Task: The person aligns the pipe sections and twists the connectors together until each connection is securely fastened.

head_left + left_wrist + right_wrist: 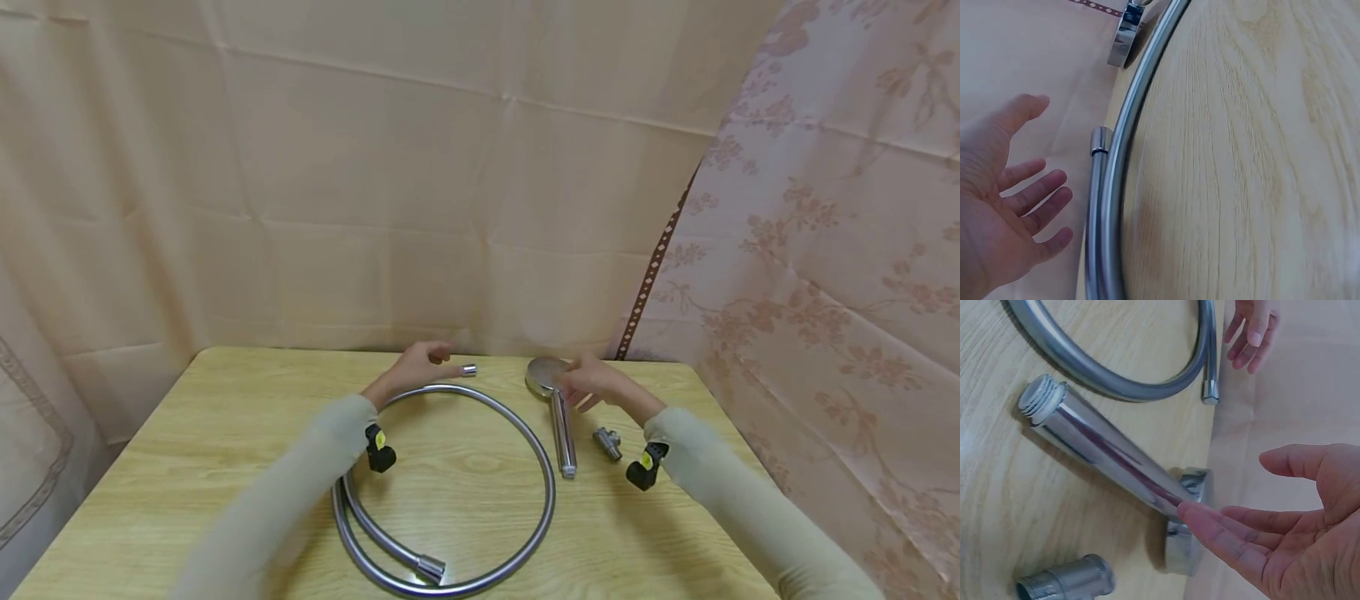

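A chrome hand shower (564,433) lies on the table, its round head at the back and its threaded handle end (1044,399) towards me. My right hand (596,381) hovers beside it with relaxed fingers; whether a fingertip touches the handle I cannot tell. Coiled in a loop at the middle is a metal shower hose (551,492). Beside the hose's small end fitting (469,370) hangs my left hand (420,367), thumb spread and fingers loosely bent, apart from the hose in the left wrist view. Right of the handle sits a small metal valve fitting (608,443).
The hose's wider conical nut (431,569) points right near the table's front. A beige curtain (360,183) hangs behind the wooden table (187,450), and a floral cloth (840,275) hangs along the right side.
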A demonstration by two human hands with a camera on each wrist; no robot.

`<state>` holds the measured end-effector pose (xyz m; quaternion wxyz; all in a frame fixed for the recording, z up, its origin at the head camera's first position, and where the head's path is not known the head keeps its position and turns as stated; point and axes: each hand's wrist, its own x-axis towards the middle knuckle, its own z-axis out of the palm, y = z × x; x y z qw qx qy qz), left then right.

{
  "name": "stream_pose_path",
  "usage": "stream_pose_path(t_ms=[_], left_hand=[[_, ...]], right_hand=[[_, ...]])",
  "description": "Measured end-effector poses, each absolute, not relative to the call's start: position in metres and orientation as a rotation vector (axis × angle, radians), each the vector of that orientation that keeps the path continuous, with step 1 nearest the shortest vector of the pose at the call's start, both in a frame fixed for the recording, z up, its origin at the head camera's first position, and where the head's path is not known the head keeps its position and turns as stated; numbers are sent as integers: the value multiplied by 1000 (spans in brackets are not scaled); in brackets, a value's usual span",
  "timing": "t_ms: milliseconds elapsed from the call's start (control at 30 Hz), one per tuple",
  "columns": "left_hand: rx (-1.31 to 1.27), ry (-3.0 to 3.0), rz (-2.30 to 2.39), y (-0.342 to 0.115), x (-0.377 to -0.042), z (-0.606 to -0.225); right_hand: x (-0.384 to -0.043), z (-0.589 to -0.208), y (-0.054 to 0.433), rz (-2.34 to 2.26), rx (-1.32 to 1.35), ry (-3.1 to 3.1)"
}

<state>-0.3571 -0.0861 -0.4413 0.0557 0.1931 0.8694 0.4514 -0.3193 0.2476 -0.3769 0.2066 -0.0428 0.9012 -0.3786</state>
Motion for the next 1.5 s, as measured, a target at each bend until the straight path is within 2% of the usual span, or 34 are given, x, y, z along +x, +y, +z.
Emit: stream_pose_path(t_ms=[300, 500, 900, 1500], left_hand=[[544, 2680, 1410, -81, -369, -458], [605, 2757, 1392, -79, -375, -468], [722, 3051, 986, -71, -372, -475], [600, 3059, 876, -62, -371, -472]], right_hand=[[-323, -391, 258, -1013, -72, 2516], [-326, -393, 263, -1049, -37, 2513], [-322, -399, 261, -1038, 80, 2501], [-326, -411, 263, -1050, 198, 2325]])
